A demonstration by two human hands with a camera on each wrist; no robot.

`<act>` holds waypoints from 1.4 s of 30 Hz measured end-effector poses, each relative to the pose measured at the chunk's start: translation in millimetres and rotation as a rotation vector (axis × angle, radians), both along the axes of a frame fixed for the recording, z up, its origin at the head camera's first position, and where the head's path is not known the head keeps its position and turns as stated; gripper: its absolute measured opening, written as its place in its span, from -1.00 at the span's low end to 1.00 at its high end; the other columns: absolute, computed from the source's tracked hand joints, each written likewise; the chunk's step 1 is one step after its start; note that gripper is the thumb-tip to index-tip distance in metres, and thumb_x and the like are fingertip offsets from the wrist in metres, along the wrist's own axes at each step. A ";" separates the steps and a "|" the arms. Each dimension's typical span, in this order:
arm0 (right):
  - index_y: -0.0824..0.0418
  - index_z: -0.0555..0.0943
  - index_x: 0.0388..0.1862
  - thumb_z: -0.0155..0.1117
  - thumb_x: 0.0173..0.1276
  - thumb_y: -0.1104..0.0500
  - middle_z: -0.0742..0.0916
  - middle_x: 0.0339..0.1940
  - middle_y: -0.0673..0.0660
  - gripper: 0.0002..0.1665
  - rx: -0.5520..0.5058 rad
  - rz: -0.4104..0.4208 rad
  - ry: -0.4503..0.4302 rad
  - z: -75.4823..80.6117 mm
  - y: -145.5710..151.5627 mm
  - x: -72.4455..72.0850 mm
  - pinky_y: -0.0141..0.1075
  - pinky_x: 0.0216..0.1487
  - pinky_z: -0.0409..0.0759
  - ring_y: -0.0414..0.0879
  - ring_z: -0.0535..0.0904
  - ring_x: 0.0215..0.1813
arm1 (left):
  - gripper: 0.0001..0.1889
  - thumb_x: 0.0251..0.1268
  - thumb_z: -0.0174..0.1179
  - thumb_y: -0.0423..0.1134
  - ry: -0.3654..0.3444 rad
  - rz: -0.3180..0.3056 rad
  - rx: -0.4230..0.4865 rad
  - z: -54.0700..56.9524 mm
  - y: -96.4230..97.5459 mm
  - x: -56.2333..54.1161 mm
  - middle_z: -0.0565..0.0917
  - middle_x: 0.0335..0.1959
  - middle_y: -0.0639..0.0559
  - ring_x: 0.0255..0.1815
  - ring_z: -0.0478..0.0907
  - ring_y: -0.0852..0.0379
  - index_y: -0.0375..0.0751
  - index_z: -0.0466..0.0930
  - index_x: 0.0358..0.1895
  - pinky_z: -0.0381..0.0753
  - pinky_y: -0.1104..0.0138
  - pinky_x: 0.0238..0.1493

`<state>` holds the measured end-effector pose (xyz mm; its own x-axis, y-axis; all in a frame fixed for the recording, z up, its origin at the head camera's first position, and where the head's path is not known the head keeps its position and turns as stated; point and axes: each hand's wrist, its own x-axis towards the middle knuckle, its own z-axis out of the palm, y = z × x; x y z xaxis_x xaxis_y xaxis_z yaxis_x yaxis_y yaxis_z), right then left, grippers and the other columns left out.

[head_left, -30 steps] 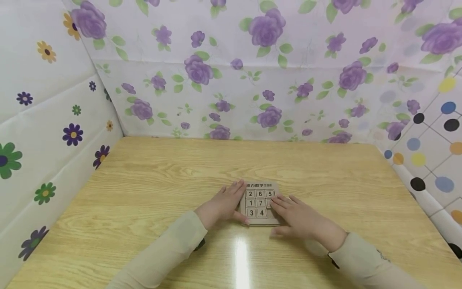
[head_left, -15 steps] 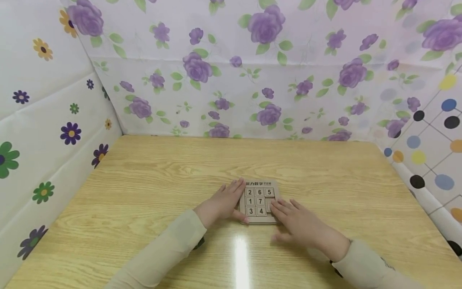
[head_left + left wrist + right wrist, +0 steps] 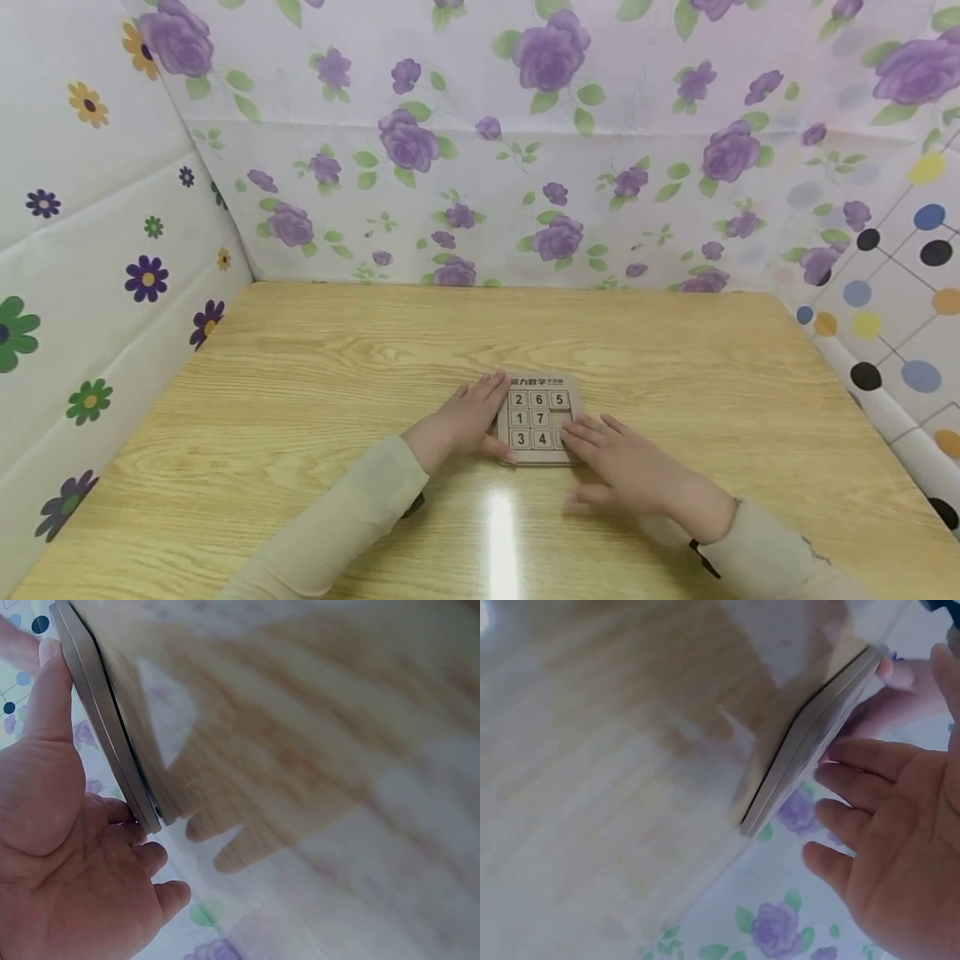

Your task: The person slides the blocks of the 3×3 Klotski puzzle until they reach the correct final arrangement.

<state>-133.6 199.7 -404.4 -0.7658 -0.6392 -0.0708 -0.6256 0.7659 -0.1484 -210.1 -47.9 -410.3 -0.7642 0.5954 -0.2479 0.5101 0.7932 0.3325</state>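
Note:
A wooden number slide puzzle (image 3: 540,456) lies on the table, with numbered tiles in its frame. In the head view its left side is held by my left hand (image 3: 465,423), fingers along the edge and thumb at the near corner. The left wrist view shows that thumb (image 3: 52,697) against the frame's side. My right hand (image 3: 637,467) has its fingers straight, fingertips on the lower right tile (image 3: 558,439), whose number is covered. The middle right cell (image 3: 559,419) shows no tile. In the right wrist view, the fingers (image 3: 855,787) reach over the puzzle.
The light wood table (image 3: 360,358) extends around the puzzle on all sides. Behind it hangs a cloth with purple roses (image 3: 480,167). A flower-patterned cloth (image 3: 82,275) borders the left, and a dotted one (image 3: 892,333) the right.
The tile under my right fingertips has slid toward me, from the middle right cell into the lower right one. My left hand stays in place on the puzzle.

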 end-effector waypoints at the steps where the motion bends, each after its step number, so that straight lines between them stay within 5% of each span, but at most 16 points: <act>1: 0.37 0.31 0.38 0.08 0.31 -0.30 0.36 0.43 0.28 -0.08 -0.005 0.000 0.006 0.3 0.7 -2.8 0.17 0.45 0.10 0.21 0.20 0.46 | 0.23 -0.10 0.29 0.31 0.001 0.001 -0.001 -0.2 0.0 -0.1 -0.22 0.56 -0.09 0.57 -0.26 -0.03 -0.25 -0.20 0.52 -0.17 0.00 0.53; 18: 0.38 0.30 0.38 0.10 0.31 -0.28 0.37 0.41 0.33 -0.08 -0.012 -0.052 0.017 -4.0 -2.7 -33.9 0.16 0.45 0.12 0.23 0.20 0.46 | 0.21 -0.09 0.28 0.32 0.010 -0.004 0.002 -2.4 0.0 0.3 -0.20 0.56 -0.09 0.57 -0.25 -0.04 -0.24 -0.18 0.52 -0.16 0.02 0.53; 42: 0.39 0.34 0.35 0.11 0.31 -0.26 0.43 0.38 0.28 -0.11 0.014 -0.023 0.038 -4.9 -1.3 -16.6 0.19 0.44 0.11 0.22 0.27 0.43 | 0.24 -0.11 0.28 0.34 0.001 -0.005 -0.008 -1.4 0.4 -1.2 -0.22 0.56 -0.08 0.57 -0.25 -0.05 -0.24 -0.21 0.53 -0.17 0.01 0.53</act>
<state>-150.2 198.4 -409.4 -0.7827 -0.6203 -0.0505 -0.6125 0.7822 -0.1141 -211.3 -47.5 -411.7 -0.7616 0.5970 -0.2520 0.5140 0.7934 0.3261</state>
